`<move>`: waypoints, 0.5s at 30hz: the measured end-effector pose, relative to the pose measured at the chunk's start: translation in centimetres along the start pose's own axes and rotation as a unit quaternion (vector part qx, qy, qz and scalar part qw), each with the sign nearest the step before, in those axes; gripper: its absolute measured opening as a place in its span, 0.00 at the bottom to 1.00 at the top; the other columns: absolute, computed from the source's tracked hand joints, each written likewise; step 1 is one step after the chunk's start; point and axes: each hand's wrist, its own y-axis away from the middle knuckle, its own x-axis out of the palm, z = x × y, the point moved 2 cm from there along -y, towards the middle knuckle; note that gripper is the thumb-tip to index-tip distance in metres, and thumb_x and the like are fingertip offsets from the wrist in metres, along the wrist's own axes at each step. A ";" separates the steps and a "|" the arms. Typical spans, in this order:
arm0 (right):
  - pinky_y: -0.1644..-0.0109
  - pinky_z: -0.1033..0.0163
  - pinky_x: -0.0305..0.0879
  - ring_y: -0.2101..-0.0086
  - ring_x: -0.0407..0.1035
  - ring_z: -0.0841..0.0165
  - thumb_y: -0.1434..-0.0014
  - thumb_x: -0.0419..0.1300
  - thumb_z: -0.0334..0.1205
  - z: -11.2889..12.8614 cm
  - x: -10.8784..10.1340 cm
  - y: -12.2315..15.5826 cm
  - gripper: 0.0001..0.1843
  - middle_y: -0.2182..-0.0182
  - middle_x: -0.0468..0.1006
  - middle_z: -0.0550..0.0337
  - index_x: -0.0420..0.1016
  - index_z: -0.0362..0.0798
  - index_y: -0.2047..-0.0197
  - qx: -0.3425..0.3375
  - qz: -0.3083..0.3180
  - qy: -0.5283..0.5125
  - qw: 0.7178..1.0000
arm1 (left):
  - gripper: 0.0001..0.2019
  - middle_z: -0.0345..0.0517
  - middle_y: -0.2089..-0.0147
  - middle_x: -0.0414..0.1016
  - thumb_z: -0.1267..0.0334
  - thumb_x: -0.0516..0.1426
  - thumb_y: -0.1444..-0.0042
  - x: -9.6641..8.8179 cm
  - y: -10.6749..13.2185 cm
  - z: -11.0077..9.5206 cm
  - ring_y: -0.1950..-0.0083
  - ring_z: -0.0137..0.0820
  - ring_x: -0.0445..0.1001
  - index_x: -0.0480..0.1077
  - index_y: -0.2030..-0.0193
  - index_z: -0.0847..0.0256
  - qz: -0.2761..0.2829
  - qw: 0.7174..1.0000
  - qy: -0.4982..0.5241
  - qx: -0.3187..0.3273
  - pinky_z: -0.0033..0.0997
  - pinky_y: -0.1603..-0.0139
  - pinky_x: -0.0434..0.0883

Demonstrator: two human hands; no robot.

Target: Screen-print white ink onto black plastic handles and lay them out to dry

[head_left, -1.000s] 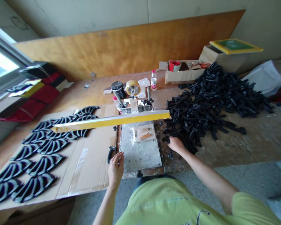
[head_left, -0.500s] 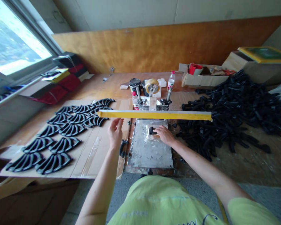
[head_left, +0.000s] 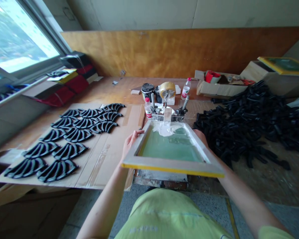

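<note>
Wooden worktop (head_left: 103, 91), near its front edge — tilted frame (head_left: 164, 166), left hand (head_left: 130, 142) clamped on its left side; right hand (head_left: 201, 136) touching the other, mostly hidden — can't tell its grip.

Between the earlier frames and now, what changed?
The screen-printing frame has swung down from its edge-on position, its near edge lower. The left hand has come to its left side and the right hand to its right, apparently holding it. The right hand has left the black piece it held over the metal plate; that piece is now hidden. The fanned black pieces and black heap look unchanged.
</note>
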 end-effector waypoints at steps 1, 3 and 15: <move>0.49 0.61 0.70 0.59 0.74 0.66 0.36 0.49 0.38 -0.2 -0.8 -1.1 0.18 0.61 0.80 0.55 0.78 0.40 0.55 0.001 -0.017 0.011 1.000 | 0.29 0.45 0.65 0.77 0.39 0.57 0.49 -0.4 0.7 1.4 0.68 0.30 0.72 0.77 0.56 0.65 0.022 0.999 -0.007 -0.036 0.26 0.68 0.68; 0.45 0.56 0.67 0.52 0.71 0.61 0.40 0.56 0.36 1.2 -1.1 -3.5 0.17 0.52 0.76 0.50 0.75 0.41 0.49 -0.031 -0.041 0.029 0.998 | 0.30 0.44 0.66 0.77 0.42 0.59 0.50 -0.9 1.9 4.5 0.70 0.29 0.71 0.74 0.48 0.64 0.057 0.994 -0.010 -0.098 0.25 0.71 0.66; 0.56 0.61 0.63 0.59 0.68 0.61 0.42 0.58 0.31 9.7 5.4 -3.5 0.03 0.64 0.76 0.50 0.72 0.44 0.63 -0.214 0.197 0.171 0.941 | 0.30 0.45 0.63 0.78 0.46 0.59 0.48 -0.5 2.4 12.3 0.64 0.33 0.75 0.69 0.41 0.59 0.022 0.990 -0.070 -0.120 0.29 0.65 0.70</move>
